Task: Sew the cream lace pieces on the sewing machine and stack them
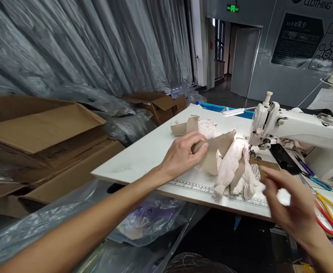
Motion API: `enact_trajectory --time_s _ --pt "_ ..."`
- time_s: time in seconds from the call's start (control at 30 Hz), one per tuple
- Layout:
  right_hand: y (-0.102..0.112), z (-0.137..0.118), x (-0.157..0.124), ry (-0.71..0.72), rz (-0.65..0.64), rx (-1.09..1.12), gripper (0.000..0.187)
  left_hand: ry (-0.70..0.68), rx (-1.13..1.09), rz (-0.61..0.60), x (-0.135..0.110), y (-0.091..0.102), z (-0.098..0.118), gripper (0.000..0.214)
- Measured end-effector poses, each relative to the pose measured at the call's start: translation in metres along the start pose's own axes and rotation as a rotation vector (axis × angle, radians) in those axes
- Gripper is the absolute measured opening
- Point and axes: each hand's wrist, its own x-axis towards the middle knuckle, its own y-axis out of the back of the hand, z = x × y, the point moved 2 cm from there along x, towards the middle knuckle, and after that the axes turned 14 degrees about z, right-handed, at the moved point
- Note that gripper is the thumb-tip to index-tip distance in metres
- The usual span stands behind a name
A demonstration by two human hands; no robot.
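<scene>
My left hand [185, 153] is closed on a piece of beige fabric [216, 149], pinched between thumb and fingers and raised off the table. The fabric reaches toward the needle area of a white sewing machine [257, 121]. White lace trim [227, 170] hangs beside it, bunched over the table's front edge. My right hand [293, 203] is to the right of the lace, apart from it; its fingers are curled and smeared by motion, so its grip does not show. More beige fabric with lace [193, 125] lies on the table behind my left hand.
A ruler strip [194, 186] runs along the front edge of the white table [132, 161]. Red-and-yellow-handled scissors [329, 214], blue-handled scissors [321, 183] and a black phone [285, 158] lie at right. Cardboard boxes [41, 132] and plastic bags [146, 220] are at left and below.
</scene>
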Motion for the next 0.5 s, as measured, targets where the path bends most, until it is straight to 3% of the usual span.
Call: enact_trajectory --time_s 0.1,0.2,0.3,0.37,0.43,0.5 --pt "-0.044 0.017 0.005 0.209 -0.289 -0.166 0.037 0.111 0.011 0.149 0.012 0.004 0.004 0.021" --pt "-0.062 0.026 0.002 0.317 -0.361 -0.232 0.034 0.155 0.006 0.292 0.019 0.017 0.006 0.019" --pt "-0.062 0.030 0.003 0.297 -0.326 -0.206 0.026 0.157 -0.034 0.385 0.014 0.037 0.006 0.020" --pt "-0.061 0.034 0.011 0.234 -0.261 -0.105 0.027 0.196 -0.121 0.375 0.005 0.050 0.003 0.024" --pt "-0.063 0.041 0.025 0.108 -0.130 -0.016 0.024 0.247 -0.206 0.367 -0.010 0.061 0.000 0.030" --pt "-0.066 0.048 0.040 -0.106 0.015 0.048 0.028 0.292 -0.251 0.392 -0.026 0.071 -0.005 0.035"
